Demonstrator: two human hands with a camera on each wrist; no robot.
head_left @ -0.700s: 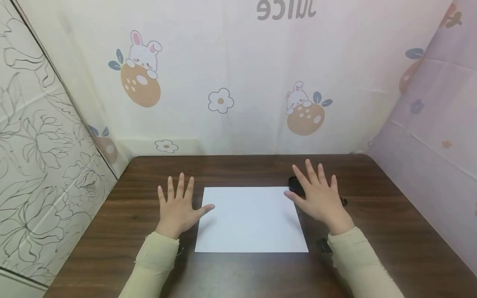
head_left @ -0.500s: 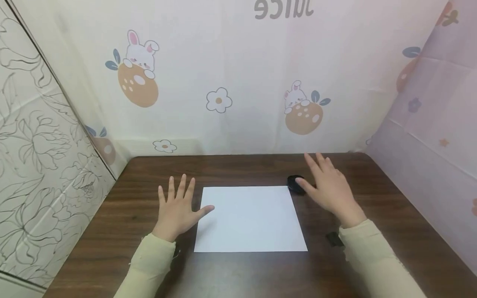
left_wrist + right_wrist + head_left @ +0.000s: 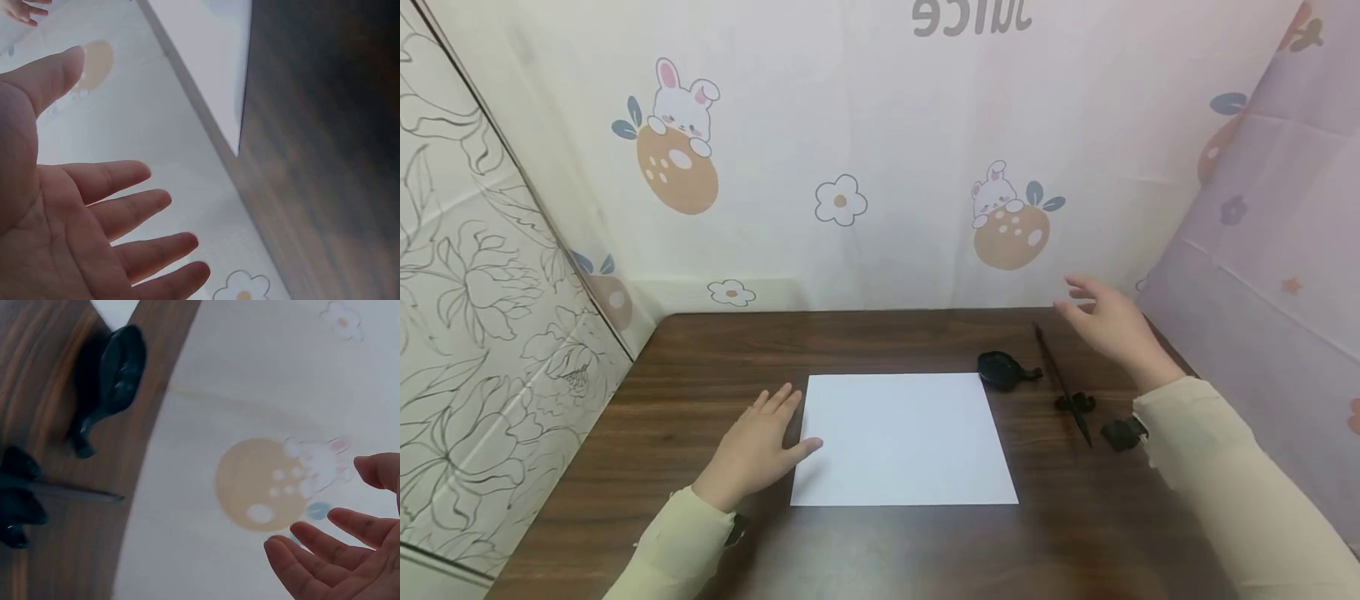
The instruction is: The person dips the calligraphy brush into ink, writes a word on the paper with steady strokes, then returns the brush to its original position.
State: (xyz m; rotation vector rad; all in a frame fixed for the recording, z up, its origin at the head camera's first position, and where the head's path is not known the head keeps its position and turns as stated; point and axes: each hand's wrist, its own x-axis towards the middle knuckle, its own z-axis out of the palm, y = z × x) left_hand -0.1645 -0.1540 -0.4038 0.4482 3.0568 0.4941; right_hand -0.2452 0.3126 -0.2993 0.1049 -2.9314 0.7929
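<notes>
A white sheet of paper (image 3: 906, 442) lies on the dark wooden table. My left hand (image 3: 756, 450) hovers by its left edge, fingers extended and thumb over the paper; the left wrist view shows a bare palm (image 3: 56, 244). Over the far right of the table, my right hand (image 3: 1112, 325) is raised with loosely bent fingers and holds nothing. Left of and below it, a slim dark writing brush (image 3: 1054, 367) leans on a small black brush rest (image 3: 1078, 402), its pointed tip toward me. A black ink dish (image 3: 997, 371) with a short handle sits at the paper's far right corner.
A patterned cloth (image 3: 895, 150) hangs right behind the table's far edge, and a lilac cloth (image 3: 1285, 275) closes the right side. At the left stands a flower-print panel (image 3: 482, 283). A small black device (image 3: 1122, 433) sits under my right sleeve.
My right hand has moved right and away from me, its spread fingers now relaxed, uncovering the ink dish, brush and brush rest. My left hand has come lower and turned slightly.
</notes>
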